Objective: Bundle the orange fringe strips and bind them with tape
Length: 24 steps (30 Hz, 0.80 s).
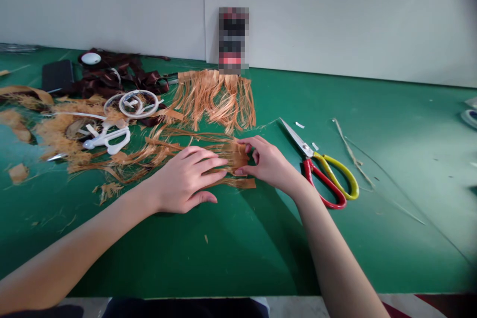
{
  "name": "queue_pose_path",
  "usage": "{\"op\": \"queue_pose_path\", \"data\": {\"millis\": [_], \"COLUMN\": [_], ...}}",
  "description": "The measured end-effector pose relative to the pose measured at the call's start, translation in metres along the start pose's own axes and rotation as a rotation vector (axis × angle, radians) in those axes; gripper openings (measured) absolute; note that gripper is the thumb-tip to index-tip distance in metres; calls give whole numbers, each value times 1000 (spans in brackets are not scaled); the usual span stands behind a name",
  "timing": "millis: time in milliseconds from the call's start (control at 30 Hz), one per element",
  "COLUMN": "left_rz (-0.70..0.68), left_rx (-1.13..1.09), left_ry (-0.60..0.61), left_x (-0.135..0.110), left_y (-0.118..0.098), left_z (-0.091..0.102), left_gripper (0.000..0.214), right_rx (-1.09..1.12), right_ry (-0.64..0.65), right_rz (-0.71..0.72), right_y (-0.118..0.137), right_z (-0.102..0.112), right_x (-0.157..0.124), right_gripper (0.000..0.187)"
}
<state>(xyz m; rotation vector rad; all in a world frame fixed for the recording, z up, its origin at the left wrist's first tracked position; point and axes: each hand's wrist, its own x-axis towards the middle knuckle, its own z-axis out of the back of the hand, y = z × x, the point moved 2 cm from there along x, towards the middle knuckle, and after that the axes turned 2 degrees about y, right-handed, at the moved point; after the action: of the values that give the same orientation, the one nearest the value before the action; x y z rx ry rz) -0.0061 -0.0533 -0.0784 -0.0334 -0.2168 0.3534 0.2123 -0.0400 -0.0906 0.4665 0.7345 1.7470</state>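
A tan, frayed ribbon (239,155) lies on the green table, its solid end to the right and its loose strands running left. My left hand (190,176) rests flat over the strands, fingers stretched out and the thumb apart. At the solid end, my right hand (266,159) has curled fingers, with index finger and thumb at opposite edges of the ribbon. A narrower tan strip (248,183) lies just below. To the right of my right hand, scissors (306,150) with one red and one yellow handle lie slightly open.
A row of frayed tan ribbons (216,99) lies by the wall, under a blurred upright object (234,39). At left are small white-handled scissors (112,139), a clear tape roll (138,104), dark brown ribbon (130,77), a black phone-like slab (57,75) and tan scraps. Thin strands (352,149) lie at right.
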Motion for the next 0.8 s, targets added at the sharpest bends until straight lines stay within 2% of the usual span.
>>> {"op": "queue_pose_path", "data": {"millis": [267, 367, 500, 800], "left_rz": [-15, -12, -7, -3], "left_rx": [-8, 0, -6, -80], "left_ry": [54, 60, 48, 4], "left_x": [2, 2, 2, 1], "left_y": [-3, -2, -3, -5], "left_z": [-5, -4, -3, -4], "left_gripper": [40, 40, 40, 44], "right_rx": [42, 17, -46, -72], "right_ry": [9, 49, 131, 76], "right_rz": [-28, -40, 24, 67], "right_y": [0, -1, 0, 11], "right_z": [6, 12, 12, 2], "right_x": [-2, -5, -9, -7], "right_gripper": [63, 75, 87, 89]}}
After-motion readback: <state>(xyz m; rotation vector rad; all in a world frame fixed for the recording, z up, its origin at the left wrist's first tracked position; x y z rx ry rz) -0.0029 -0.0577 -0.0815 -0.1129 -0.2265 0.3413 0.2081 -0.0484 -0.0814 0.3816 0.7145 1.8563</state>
